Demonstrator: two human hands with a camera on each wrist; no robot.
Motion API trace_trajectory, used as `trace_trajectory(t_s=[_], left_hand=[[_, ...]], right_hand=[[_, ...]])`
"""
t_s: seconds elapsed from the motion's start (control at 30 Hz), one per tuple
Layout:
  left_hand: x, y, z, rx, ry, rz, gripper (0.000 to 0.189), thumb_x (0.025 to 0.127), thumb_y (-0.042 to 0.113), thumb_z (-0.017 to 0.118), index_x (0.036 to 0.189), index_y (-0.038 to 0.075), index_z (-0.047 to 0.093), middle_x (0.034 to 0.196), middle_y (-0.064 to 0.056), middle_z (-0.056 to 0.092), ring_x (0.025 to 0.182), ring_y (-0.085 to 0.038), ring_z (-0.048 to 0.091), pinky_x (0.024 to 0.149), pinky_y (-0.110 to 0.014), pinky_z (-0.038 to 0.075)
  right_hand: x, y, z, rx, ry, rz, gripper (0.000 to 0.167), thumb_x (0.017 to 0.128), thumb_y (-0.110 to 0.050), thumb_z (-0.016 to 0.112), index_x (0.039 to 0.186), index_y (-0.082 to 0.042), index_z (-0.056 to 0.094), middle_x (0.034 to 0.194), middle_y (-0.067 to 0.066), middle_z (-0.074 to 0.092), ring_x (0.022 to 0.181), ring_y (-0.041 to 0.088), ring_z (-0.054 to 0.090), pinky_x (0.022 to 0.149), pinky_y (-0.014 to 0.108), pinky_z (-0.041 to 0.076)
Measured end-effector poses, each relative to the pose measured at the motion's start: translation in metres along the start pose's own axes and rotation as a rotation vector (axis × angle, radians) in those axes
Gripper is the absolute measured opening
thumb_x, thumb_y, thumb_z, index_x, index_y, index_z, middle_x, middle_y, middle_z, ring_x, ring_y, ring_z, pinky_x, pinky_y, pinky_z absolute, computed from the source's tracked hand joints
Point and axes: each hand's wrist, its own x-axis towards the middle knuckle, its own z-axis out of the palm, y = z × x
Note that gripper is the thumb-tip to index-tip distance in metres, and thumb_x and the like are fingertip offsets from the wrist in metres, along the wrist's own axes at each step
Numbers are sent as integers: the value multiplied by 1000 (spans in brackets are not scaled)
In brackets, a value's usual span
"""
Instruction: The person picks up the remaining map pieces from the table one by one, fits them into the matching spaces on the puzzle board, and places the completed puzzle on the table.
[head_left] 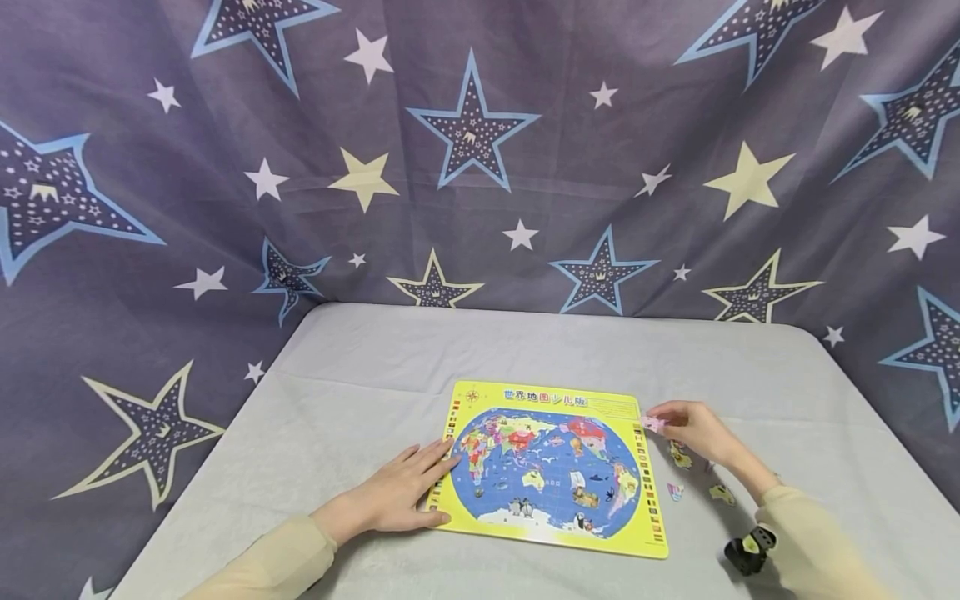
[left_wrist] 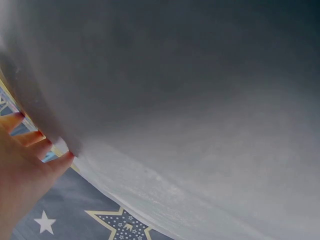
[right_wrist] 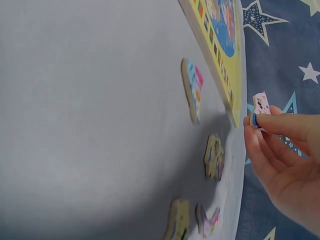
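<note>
A yellow-bordered world map puzzle board (head_left: 555, 542) lies flat on the table, its blue oval filled with colourful continents and animals. My left hand (head_left: 405, 492) rests on the board's left edge with fingers spread. In the left wrist view the fingers (left_wrist: 60, 162) of that hand reach over the rim. My right hand (head_left: 701, 429) pinches a small pink puzzle piece (head_left: 654, 423) between thumb and fingertips, beside the board's upper right edge. The right wrist view shows this pink piece (right_wrist: 261, 105) with a blue patch at its lower end, held up off the table.
Loose puzzle pieces lie right of the board: a pink-and-blue one (head_left: 675, 492), a yellowish one (head_left: 722, 494) and another (head_left: 680, 454) under the right hand. A black wrist device (head_left: 750, 550) sits by the right sleeve. A star-patterned curtain (head_left: 525, 208) hangs behind the grey-covered table (head_left: 375, 375).
</note>
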Motion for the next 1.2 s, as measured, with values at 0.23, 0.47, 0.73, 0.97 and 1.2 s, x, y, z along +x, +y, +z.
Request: trace_trajectory(t_s=[0.23, 0.47, 0.73, 0.97, 1.2], left_hand=[[0, 1, -1, -3, -5, -3, 81, 81, 67, 34, 142, 16, 23, 148, -6, 13, 134, -20, 14, 105, -45, 18], [0, 2, -1, 3, -5, -6, 81, 81, 68, 33, 142, 16, 22, 148, -6, 13, 134, -20, 15, 106, -44, 17], [1, 2, -1, 12, -6, -10, 82, 80, 69, 33, 142, 15, 23, 148, -6, 14, 134, -20, 16, 105, -44, 18], [1, 0, -1, 1, -7, -5, 81, 81, 68, 33, 141, 15, 23, 148, -6, 14, 134, -19, 15, 105, -45, 18], [0, 1, -1, 8, 1, 4, 81, 81, 67, 33, 142, 15, 23, 148, -6, 14, 134, -19, 15, 105, -44, 18]], right_hand=[[4, -6, 6, 53, -37, 1, 27, 79, 4, 56, 105, 11, 58, 98, 25, 60, 77, 24, 60, 60, 28, 51], [8, -11, 14, 60, -62, -16, 26, 79, 6, 56, 104, 9, 59, 99, 25, 59, 78, 24, 59, 62, 27, 51], [13, -18, 22, 61, -87, -44, 23, 79, 7, 56, 101, 7, 61, 95, 21, 61, 76, 21, 59, 63, 25, 51], [15, -24, 26, 56, -108, -51, 23, 79, 5, 57, 102, 6, 61, 94, 19, 61, 76, 20, 58, 63, 24, 50], [16, -25, 31, 68, -142, -46, 23, 78, 4, 57, 100, 4, 63, 90, 12, 61, 75, 18, 55, 62, 23, 48]])
